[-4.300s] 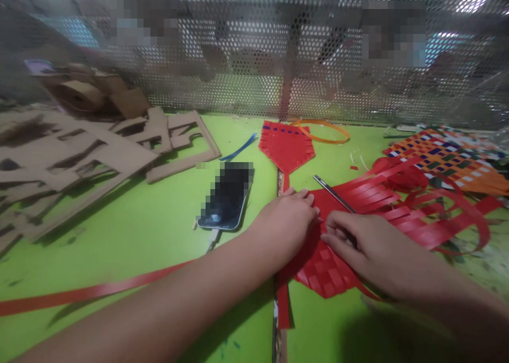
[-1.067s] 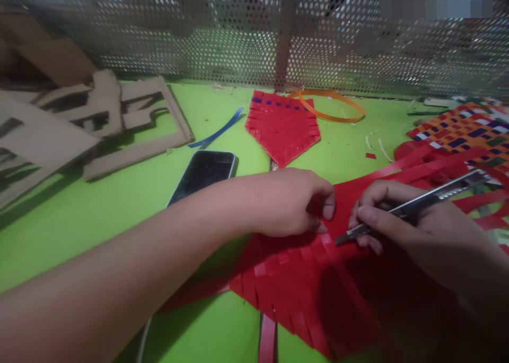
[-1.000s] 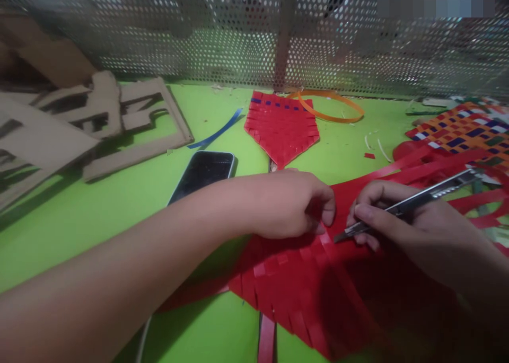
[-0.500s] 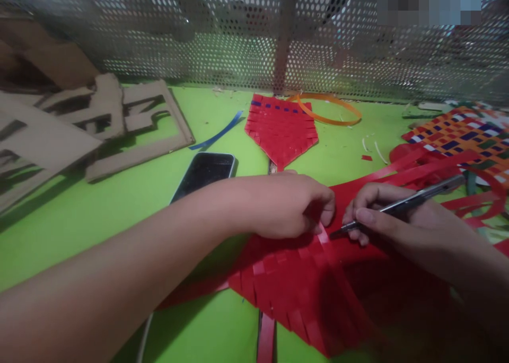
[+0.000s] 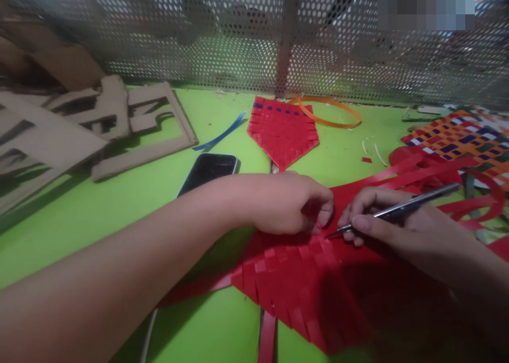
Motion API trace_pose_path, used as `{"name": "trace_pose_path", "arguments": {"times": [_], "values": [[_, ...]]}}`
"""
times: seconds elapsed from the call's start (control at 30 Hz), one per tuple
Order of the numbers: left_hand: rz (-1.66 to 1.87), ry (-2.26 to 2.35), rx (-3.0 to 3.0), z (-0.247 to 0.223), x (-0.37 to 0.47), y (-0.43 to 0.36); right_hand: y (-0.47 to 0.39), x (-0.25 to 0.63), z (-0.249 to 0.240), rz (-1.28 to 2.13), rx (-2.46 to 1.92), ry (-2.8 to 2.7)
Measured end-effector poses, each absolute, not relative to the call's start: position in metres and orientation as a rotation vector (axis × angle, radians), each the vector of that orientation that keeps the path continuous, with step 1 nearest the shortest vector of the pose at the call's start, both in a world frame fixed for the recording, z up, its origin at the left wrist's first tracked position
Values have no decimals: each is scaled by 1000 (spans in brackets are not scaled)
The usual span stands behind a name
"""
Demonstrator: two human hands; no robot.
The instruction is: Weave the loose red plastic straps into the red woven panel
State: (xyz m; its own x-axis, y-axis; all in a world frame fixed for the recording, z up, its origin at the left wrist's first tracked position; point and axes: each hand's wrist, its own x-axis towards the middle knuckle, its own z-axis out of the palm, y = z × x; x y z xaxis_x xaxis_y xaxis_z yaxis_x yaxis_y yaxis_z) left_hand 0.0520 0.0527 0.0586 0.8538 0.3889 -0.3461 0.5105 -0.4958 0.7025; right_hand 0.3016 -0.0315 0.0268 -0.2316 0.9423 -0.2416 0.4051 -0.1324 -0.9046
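A red woven piece of flat strips [image 5: 290,278] lies on the green table below both hands. My left hand [image 5: 294,204] reaches across it, fingers closed on a narrow red strip [image 5: 321,230] at the weave's upper edge; the fingertips are partly hidden. My right hand [image 5: 382,220] is closed round slim metal tweezers [image 5: 401,208], held like a pen. Their dark pointed tip is at the strip, just right of my left fingers. Long loose red strips [image 5: 433,164] run out to the right behind my right hand. Shadow covers the weave's lower right.
A phone [image 5: 209,169] lies behind my left forearm. Cut cardboard pieces [image 5: 143,159] stand at left. Further back are a finished-looking red woven piece [image 5: 283,132], a blue strip [image 5: 222,134] and an orange strip loop [image 5: 338,123]. A multicoloured weave [image 5: 465,138] lies right, a perforated metal panel [image 5: 199,50] behind.
The tweezers' tip has moved slightly left and their back end has dropped a little. The strip at my left fingers now lies lower against the weave. My left hand barely moves.
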Motion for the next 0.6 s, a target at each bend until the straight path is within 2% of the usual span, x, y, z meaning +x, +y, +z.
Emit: {"name": "trace_pose_path", "arguments": {"times": [0.23,0.6], "values": [[-157,611,2140,58,52,55,-33,307,16,1590,-1393,-1304],[-178,561,2065,56,53,58,-37,284,35,1096,-1719,-1300]]}}
